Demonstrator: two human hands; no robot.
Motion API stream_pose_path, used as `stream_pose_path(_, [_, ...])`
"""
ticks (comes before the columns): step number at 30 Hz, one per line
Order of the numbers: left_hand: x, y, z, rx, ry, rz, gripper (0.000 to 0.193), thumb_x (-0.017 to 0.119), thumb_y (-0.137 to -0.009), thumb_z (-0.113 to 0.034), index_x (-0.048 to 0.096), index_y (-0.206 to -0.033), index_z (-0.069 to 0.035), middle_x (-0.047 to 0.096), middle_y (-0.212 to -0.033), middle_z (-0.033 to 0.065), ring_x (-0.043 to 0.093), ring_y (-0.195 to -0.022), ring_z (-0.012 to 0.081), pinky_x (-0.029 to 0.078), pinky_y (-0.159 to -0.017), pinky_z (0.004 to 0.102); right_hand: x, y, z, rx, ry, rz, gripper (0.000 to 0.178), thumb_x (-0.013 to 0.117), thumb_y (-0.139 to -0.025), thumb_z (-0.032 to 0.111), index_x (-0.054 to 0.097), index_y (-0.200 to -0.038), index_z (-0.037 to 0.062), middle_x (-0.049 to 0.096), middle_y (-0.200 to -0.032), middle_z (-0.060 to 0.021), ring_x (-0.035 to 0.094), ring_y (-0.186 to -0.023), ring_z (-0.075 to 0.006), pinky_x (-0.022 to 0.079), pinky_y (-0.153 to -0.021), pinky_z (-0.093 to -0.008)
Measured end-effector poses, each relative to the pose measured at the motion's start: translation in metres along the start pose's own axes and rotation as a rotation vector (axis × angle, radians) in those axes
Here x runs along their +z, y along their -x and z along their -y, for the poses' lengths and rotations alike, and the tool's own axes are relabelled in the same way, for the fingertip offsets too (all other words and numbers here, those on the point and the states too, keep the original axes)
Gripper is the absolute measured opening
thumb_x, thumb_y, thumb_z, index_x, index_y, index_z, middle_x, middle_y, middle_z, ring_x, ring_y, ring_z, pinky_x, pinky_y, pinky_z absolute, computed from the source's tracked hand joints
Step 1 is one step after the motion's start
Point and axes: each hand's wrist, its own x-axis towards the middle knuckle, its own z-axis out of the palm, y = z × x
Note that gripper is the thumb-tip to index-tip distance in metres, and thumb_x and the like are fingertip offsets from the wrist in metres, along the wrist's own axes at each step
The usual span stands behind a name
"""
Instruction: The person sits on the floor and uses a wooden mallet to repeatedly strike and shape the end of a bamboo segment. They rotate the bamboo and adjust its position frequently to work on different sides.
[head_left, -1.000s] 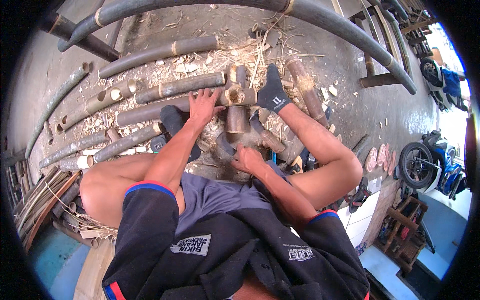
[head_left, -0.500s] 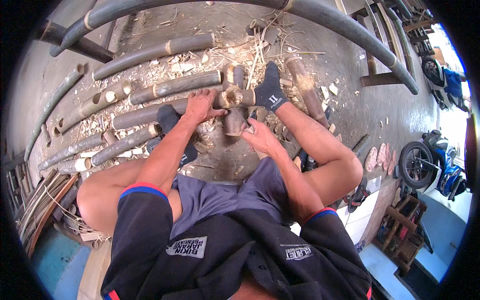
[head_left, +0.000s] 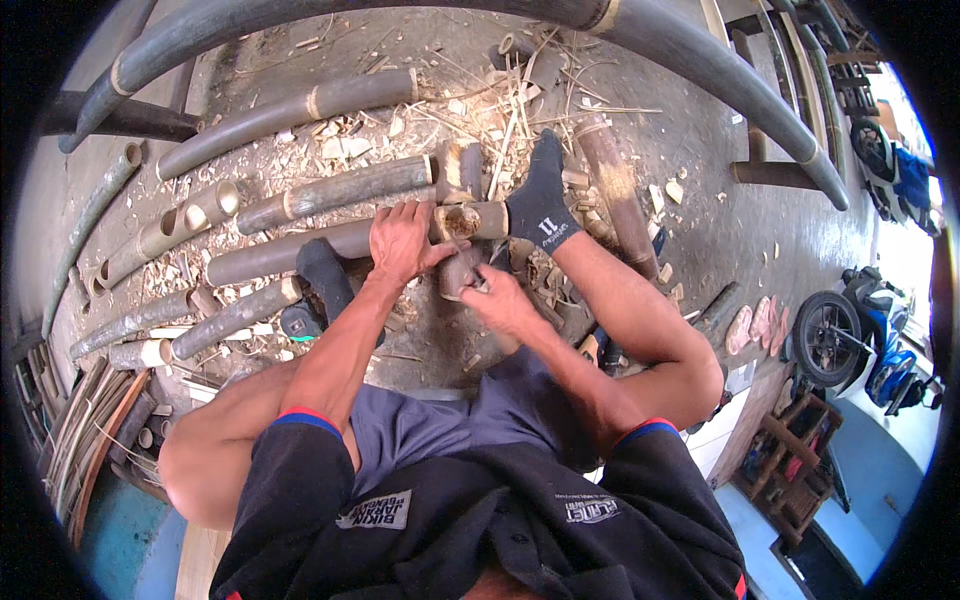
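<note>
Long bamboo poles lie across the chip-strewn ground. A socked foot pins a short bamboo piece. The left hand grips its end; the right hand is clenched just below it.

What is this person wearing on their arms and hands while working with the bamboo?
Both hands are bare: no gloves on the left hand or the right hand, and no watch or rings that I can make out. The forearms are uncovered too. The black shirt has short sleeves, each ending above the elbow with a cuff trimmed in thin red and blue bands. Small white printed patches sit on the shirt front.
</note>
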Motion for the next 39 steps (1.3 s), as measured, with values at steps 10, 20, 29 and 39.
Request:
stream_pose_path(10, [-0.005, 0.000, 0.012, 0.008, 0.011, 0.006, 0.077, 0.078, -0.067, -0.067, 0.067, -0.114, -0.007, 0.070, -0.099, 0.0117, 0.067, -0.096, 0.0293, 0.049, -0.089, 0.0433, 0.017, 0.010, 0.076, 0.223, -0.725, 0.071, 0.022, 0.066, -0.092, 0.019, 0.055, -0.107, 0.0081, 0.055, -0.070, -0.0018, 0.056, -0.056, -0.0173, 0.049, -0.050, -0.0349])
stream_pose_path(20, [-0.006, 0.003, 0.014, 0.135, 0.031, 0.021, 0.078, 0.078, -0.072, -0.055, 0.061, -0.130, -0.005, 0.067, -0.110, 0.0103, 0.063, -0.106, 0.0293, 0.049, -0.091, 0.0442, 0.002, 0.007, 0.044, -0.024, 0.133, 0.036, 0.050, 0.063, -0.090, 0.034, 0.058, -0.113, -0.0100, 0.067, -0.074, -0.0241, 0.069, -0.069, -0.0374, 0.054, -0.067, -0.0480])
stream_pose_path(29, [0.005, 0.008, 0.022, 0.100, 0.100, -0.081, 0.051, 0.073, -0.080, -0.039, 0.068, -0.122, -0.011, 0.069, -0.108, 0.0064, 0.064, -0.103, 0.0254, 0.048, -0.090, 0.0411, 0.046, 0.009, 0.120, 0.248, -0.789, -0.152, 0.033, 0.069, -0.093, 0.029, 0.056, -0.100, 0.0000, 0.055, -0.069, -0.0068, 0.055, -0.055, -0.0183, 0.053, -0.050, -0.0346])
stream_pose_path(39, [0.106, 0.009, 0.032, -0.397, 0.329, -0.292, 0.037, 0.064, -0.089, -0.029, 0.067, -0.122, -0.012, 0.070, -0.121, 0.0088, 0.064, -0.114, 0.0213, 0.047, -0.100, 0.0407, 0.049, -0.079, 0.184, 0.421, -1.776, -0.371, 0.032, 0.060, -0.096, 0.021, 0.047, -0.117, -0.0002, 0.056, -0.089, -0.0148, 0.061, -0.079, -0.0308, 0.057, -0.073, -0.0528])
